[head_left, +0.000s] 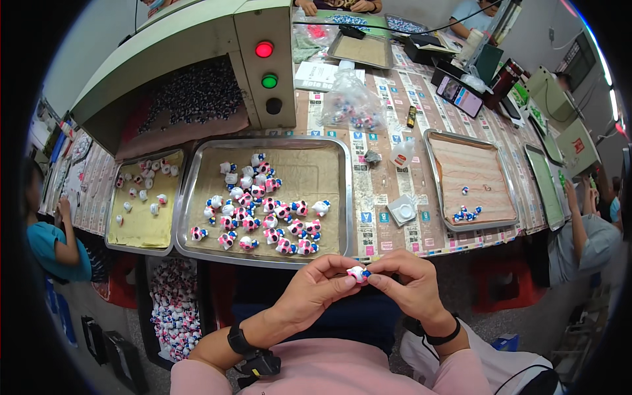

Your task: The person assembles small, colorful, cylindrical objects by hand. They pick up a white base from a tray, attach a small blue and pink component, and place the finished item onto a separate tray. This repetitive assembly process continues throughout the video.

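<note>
In front of my chest, between both hands, is a small toy figurine (357, 274) with a white head, pink patches and a blue body. My left hand (319, 286) pinches its white and pink end between thumb and forefinger. The blue end sits in the fingertips of my right hand (409, 284). Just beyond my left hand lies a metal tray (322, 168) lined with tan cloth, and similar figurines (247, 214) cluster on it. To the right, a pink-lined tray (471, 168) carries several small blue and white pieces (467, 214) near its front edge.
A yellow-lined tray (138, 230) with white heads adjoins on the left, under a machine (276, 105) with lit buttons. Between the trays stand a white square dish (403, 210) and a small bottle (400, 157). A crate of figurines (174, 309) sits below. Other people work on both sides.
</note>
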The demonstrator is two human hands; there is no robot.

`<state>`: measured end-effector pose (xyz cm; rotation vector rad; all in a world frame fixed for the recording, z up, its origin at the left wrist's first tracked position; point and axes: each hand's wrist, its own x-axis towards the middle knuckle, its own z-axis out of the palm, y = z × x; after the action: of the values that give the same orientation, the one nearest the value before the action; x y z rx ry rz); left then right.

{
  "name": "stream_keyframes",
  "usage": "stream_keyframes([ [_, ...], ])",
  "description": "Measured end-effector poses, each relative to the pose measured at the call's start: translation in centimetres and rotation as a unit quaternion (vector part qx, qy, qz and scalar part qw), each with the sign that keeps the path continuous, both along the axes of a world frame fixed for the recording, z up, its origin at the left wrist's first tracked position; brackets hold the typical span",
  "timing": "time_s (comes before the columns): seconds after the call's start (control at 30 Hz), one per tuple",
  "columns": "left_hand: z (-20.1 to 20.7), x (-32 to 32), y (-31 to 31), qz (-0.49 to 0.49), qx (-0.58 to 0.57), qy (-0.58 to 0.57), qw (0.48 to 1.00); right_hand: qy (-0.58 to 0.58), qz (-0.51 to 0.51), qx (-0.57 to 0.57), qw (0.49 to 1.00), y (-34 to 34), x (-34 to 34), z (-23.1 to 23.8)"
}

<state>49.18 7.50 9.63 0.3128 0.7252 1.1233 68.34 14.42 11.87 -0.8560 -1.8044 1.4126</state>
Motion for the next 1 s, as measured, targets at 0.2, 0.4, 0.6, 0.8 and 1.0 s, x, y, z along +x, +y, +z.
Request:
stream_keyframes([
  [0.2,-0.8,0.1,-0.3,0.010,0.020,0.023,0.999,-0.010,0.005,0.065,0.998,0.0,-0.1,-0.1],
  [0.4,-0.8,-0.4,-0.6,0.007,0.033,0.039,0.999,-0.012,0.012,0.062,0.998,-0.3,-0.4,0.1],
  [0.6,0.5,-2.3,-1.0,0.010,0.096,0.087,0.991,-0.022,0.049,0.047,0.997,0.2,-1.5,0.9],
  [0.8,2.3,-9.5,-1.7,0.207,0.169,0.560,0.784,-0.031,0.003,0.094,0.995,0.3,-0.5,0.4],
  [1.0,0.2,-17.3,-3.3,0.210,0.185,0.824,0.493,-0.031,-0.025,0.027,0.999,0.1,0.3,-0.3],
])
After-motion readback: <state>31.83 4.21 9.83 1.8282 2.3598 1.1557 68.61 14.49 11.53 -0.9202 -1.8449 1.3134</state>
